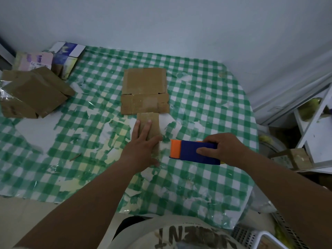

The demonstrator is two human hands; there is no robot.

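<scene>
A flattened cardboard box [145, 90] lies in the middle of the table, with shiny tape across its lower part. A narrow cardboard flap [152, 121] runs from it toward me. My left hand [142, 146] presses flat on that flap, fingers straight. My right hand [226, 148] grips a blue tool with an orange end [190, 150], held just right of the flap with the orange end pointing left.
A worn green-and-white checked cloth [206, 108] covers the table. Brown cardboard boxes [34, 92] and printed cartons [66, 56] are piled at the far left. A white shelf unit [316, 130] stands at the right, a white basket [255, 238] near my lap.
</scene>
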